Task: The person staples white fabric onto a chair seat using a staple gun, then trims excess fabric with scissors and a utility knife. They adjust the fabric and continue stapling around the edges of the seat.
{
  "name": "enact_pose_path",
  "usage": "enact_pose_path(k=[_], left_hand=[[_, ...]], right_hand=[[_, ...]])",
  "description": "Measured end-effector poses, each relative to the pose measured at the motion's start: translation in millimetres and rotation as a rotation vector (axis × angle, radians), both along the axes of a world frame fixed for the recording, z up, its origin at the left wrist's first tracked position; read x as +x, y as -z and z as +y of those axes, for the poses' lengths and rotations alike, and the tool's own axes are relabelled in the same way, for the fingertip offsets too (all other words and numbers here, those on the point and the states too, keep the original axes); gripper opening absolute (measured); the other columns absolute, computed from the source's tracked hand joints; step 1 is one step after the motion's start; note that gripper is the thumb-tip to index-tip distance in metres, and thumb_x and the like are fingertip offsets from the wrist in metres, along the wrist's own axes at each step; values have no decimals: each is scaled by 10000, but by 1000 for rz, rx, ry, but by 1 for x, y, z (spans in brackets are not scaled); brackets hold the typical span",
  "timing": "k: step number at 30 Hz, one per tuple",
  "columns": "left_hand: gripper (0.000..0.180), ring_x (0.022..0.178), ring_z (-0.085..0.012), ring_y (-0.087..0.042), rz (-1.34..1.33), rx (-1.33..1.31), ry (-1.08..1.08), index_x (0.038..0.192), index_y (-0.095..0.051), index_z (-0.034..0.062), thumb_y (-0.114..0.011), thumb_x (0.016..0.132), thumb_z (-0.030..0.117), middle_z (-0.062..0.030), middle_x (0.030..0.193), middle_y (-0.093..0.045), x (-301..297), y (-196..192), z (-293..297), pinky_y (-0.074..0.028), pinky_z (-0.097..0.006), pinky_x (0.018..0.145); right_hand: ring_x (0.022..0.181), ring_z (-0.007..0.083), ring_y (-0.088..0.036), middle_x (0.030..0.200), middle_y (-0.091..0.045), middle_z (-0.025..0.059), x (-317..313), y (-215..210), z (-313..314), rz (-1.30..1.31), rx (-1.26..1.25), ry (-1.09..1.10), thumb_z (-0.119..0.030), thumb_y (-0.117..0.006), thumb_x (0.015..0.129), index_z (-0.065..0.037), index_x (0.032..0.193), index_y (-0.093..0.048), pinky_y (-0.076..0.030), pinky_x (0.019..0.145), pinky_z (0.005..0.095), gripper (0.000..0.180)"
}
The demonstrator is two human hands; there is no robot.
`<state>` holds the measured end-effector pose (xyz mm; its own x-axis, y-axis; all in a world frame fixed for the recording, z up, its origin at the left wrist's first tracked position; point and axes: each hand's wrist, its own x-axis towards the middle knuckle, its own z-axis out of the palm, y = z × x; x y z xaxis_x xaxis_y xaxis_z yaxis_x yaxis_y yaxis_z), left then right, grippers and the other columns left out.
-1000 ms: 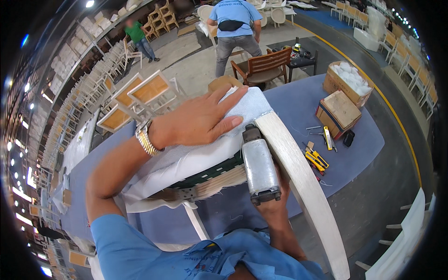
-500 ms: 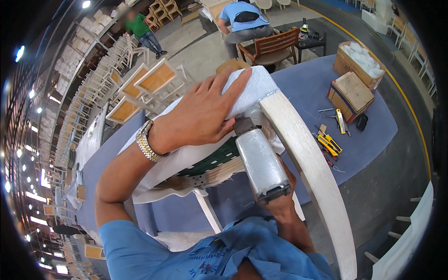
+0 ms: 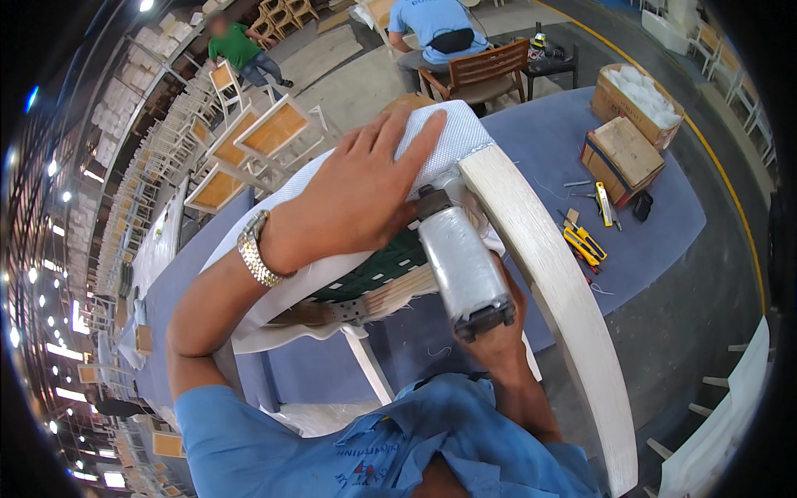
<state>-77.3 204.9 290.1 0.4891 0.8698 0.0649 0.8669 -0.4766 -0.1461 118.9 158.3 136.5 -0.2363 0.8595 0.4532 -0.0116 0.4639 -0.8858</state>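
Note:
My left hand (image 3: 340, 195), with a metal watch on its wrist, lies spread over white fabric (image 3: 452, 129) covering a padded chair part. Its fingers are stretched out across the fabric, and the thumb is down by the edge near the tool's nose. In my right hand (image 3: 505, 340), partly hidden beneath the tool, is a silver staple gun (image 3: 465, 266). The gun's dark nose is at the fabric edge, close to the corner beside a curved whitish wooden chair piece (image 3: 552, 290). Dark green webbing (image 3: 365, 274) shows below my left hand.
A blue-covered table (image 3: 656, 257) carries a cardboard box (image 3: 623, 162), an open box with white stuffing (image 3: 639, 95), yellow cutters (image 3: 604, 203) and other hand tools. Beyond are a brown wooden chair (image 3: 486, 70), pale chair frames (image 3: 274, 124) and two people, in blue and green shirts.
My left hand and the staple gun keep nearly the same places, shifted slightly upward in view. The person in blue has straightened somewhat; the one in green has moved a little left.

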Motion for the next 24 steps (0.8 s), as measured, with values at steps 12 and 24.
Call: enact_pose_path(k=[12,24], left_hand=[[929,1368,-439,-424,-243,-40,-123,1503,-324,-43,-624,900,597,-311,1500,-384,-65,-12,-28,-342,-473,1139],[915,1327,-455,-457,-264,144,-10,1403,-403,-142,-526,928,629,-338,1423,-449,-83,16,-30,-374,-474,1119]], right_hand=[[1004,440,-638,1098,-635,259,-16,145,-11,-630,-295,-310,-319,-711,870,-1,1275,-543,-512,843,486,541],[1162,266,-648,1336,-635,157,50,208,-12,-699,-421,-375,-219,-672,951,-60,1325,-626,-497,988,378,409]])
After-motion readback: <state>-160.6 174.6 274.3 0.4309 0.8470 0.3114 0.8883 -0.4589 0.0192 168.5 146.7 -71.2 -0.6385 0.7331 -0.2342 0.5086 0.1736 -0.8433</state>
